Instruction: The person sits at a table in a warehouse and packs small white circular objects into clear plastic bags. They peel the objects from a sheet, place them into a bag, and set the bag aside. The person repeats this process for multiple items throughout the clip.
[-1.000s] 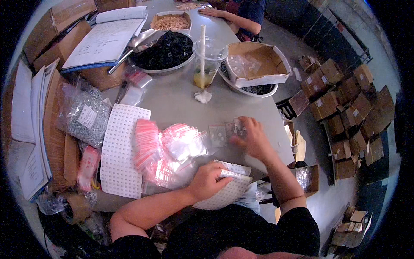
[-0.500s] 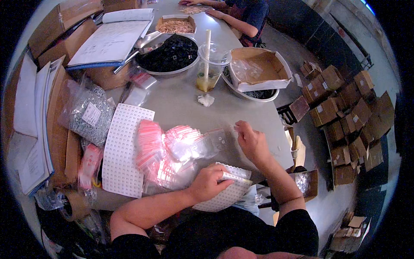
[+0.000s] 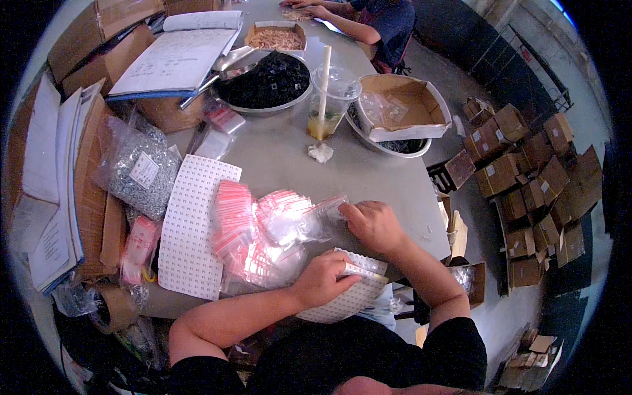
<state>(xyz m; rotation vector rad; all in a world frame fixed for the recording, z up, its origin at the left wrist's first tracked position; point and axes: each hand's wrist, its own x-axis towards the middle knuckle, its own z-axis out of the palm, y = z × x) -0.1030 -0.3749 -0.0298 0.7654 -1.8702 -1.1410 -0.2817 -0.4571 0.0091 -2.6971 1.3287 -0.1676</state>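
Observation:
My left hand (image 3: 321, 282) is closed on a curled sheet of small printed labels (image 3: 342, 305), held at the table's near edge. Its upper part bends over the fingers. To the right, my right hand (image 3: 375, 227) pinches the edge of a small clear zip bag (image 3: 328, 208), which lies at the right end of a fanned pile of red-topped zip bags (image 3: 238, 220). Bright glare hides part of the pile. Left of it a second label sheet (image 3: 192, 230) lies flat on the table (image 3: 388, 178).
A plastic cup with a straw (image 3: 322, 118) and a crumpled tissue (image 3: 320, 153) stand beyond the bags. Behind are a bowl of black parts (image 3: 299, 99) and an open carton (image 3: 434, 122) on another bowl. A bag of metal parts (image 3: 141, 174) is at left. A co-worker (image 3: 388, 33) sits opposite.
My right hand has moved left and slightly down, and its fingers have closed on the zip bag's edge. The bag's end is lifted a little. My left hand keeps its hold on the label sheet.

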